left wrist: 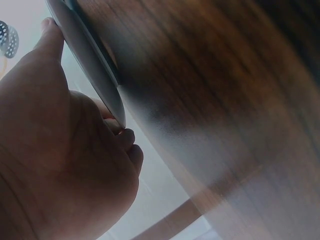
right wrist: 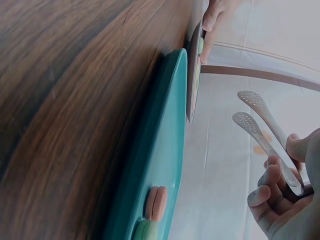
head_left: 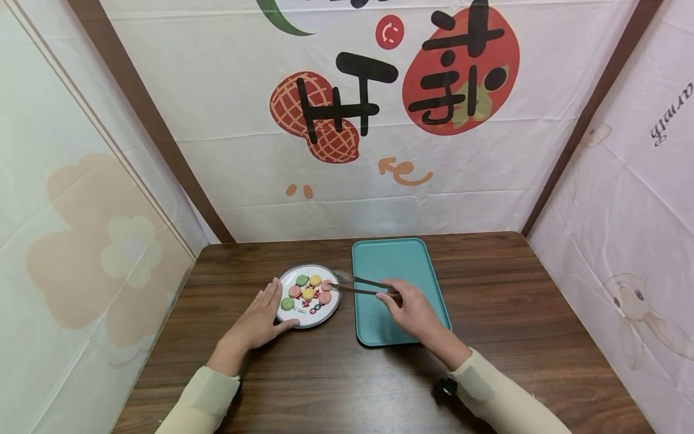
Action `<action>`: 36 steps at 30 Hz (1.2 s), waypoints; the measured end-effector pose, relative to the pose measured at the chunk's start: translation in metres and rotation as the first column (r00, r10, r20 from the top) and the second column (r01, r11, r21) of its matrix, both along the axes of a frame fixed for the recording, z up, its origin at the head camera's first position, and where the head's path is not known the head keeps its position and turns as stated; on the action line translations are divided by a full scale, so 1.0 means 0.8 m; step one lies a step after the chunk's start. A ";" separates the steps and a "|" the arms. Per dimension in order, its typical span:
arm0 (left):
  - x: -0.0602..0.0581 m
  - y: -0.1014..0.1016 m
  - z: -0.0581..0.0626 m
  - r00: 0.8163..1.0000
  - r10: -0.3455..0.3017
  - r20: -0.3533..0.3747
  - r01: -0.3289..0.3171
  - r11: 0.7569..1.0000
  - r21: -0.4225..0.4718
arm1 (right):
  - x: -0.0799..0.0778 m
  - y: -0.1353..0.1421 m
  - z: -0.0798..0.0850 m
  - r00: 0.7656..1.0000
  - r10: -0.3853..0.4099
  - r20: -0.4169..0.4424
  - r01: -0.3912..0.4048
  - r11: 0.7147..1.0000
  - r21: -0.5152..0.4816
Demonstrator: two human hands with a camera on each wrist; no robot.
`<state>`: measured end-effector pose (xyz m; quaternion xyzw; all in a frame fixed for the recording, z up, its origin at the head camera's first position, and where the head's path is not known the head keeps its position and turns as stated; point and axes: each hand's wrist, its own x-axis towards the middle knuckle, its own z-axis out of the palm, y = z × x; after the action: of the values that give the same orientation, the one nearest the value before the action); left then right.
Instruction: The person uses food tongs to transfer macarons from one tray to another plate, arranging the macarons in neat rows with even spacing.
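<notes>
My left hand point(head_left: 261, 318) rests against the left rim of a white plate point(head_left: 331, 311), fingers straight and thumb spread along the near edge. Several macarons lie on it: green point(head_left: 287, 304), yellow point(head_left: 308, 293) and pink point(head_left: 325, 298). My right hand point(head_left: 410, 308) holds metal tongs point(head_left: 360, 290) over a teal tray point(head_left: 390, 259). In the right wrist view, the perforated tong tips stand apart with nothing between them; from the head they appear at the plate's right side. A pink macaron point(right wrist: 156, 203) and a green one point(right wrist: 145, 230) sit on the tray.
The brown wooden table point(head_left: 320, 380) carries the plate on the left and the tray right beside it. Behind stands a printed white cloth wall point(head_left: 233, 175), with further cloth walls at both sides.
</notes>
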<state>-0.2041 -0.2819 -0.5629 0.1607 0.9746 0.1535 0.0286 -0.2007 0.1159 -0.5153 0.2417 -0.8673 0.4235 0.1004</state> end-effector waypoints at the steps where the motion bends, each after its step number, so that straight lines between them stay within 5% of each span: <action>1: 0.000 0.000 0.000 1.000 0.001 -0.001 -0.001 1.000 0.002 | 0.000 0.001 0.000 1.000 -0.003 0.000 0.003 1.000 -0.003; 10: 0.001 0.002 0.001 1.000 0.004 0.003 -0.004 1.000 0.003 | 0.000 0.017 -0.004 0.999 0.000 -0.047 -0.001 1.000 -0.016; 18: 0.001 0.002 0.002 1.000 0.005 0.010 -0.005 1.000 0.000 | 0.001 0.035 -0.007 1.000 0.016 0.006 -0.016 0.999 -0.034; 27: 0.002 0.003 0.003 1.000 0.007 0.006 -0.007 1.000 0.003 | 0.001 0.052 -0.009 0.996 -0.037 -0.085 0.036 0.999 -0.013; 36: 0.002 0.004 0.005 1.000 0.007 0.014 -0.007 1.000 0.005 | 0.005 0.067 -0.011 0.994 -0.072 -0.085 0.070 0.997 -0.024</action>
<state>-0.2026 -0.2789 -0.5590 0.1565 0.9745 0.1570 0.0344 -0.1971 0.1692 -0.5242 0.2275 -0.8658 0.4179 0.1551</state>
